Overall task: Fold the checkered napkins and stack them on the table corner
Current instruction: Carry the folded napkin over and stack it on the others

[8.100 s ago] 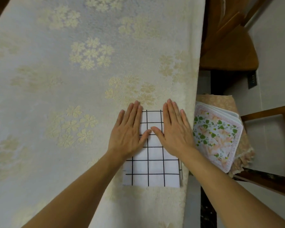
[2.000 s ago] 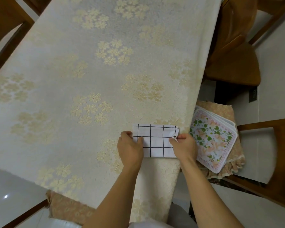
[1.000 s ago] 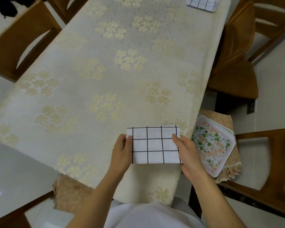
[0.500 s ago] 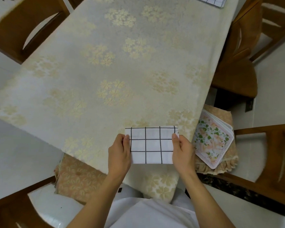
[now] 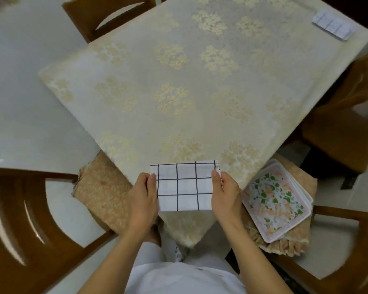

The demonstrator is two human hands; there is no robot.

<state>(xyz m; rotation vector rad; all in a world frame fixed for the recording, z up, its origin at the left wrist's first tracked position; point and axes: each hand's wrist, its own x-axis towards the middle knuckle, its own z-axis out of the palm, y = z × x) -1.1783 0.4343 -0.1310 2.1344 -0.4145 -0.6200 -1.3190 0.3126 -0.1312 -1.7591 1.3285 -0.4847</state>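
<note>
A folded white napkin with a black grid is held up over the near corner of the table, which wears a cream cloth with gold flowers. My left hand pinches its left edge, thumb on top. My right hand pinches its right edge the same way. A small stack of folded checkered napkins lies flat on the far right corner of the table.
Wooden chairs stand around the table: one at near left, one at far left, one at right. A chair at near right carries a tan cushion and a stack of floral-printed mats. My white clothing fills the bottom.
The napkin, pressed flat earlier, was folded smaller and lifted off the cloth in both hands. The view has swung and pulled back, bringing the far-corner stack into sight.
</note>
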